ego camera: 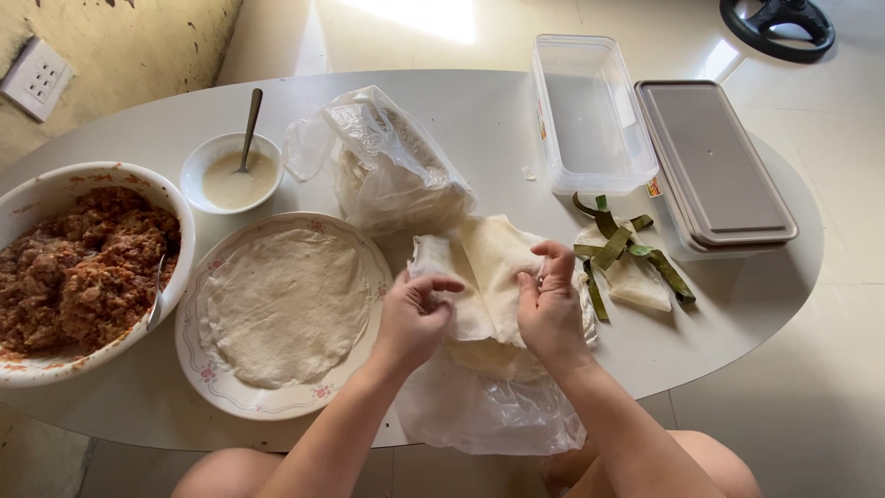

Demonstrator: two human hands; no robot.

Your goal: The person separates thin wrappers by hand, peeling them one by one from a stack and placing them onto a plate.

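Pale, thin wrapper sheets (489, 277) lie stacked on clear plastic at the table's (461, 111) near edge; my left hand (413, 318) and right hand (550, 309) each pinch the top sheet, peeling it up; pulling too fast could, I judge, tear it; I count one plate (373, 254) bearing one flat wrapper (284, 304), one filling bowl (55, 189), one paste bowl (207, 157), two lidded boxes.

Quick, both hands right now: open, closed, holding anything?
Left hand: closed, fingertips pinching the edge of a thin, pale round wrapper sheet on the stack.
Right hand: closed, pinching the same sheet at its other side.
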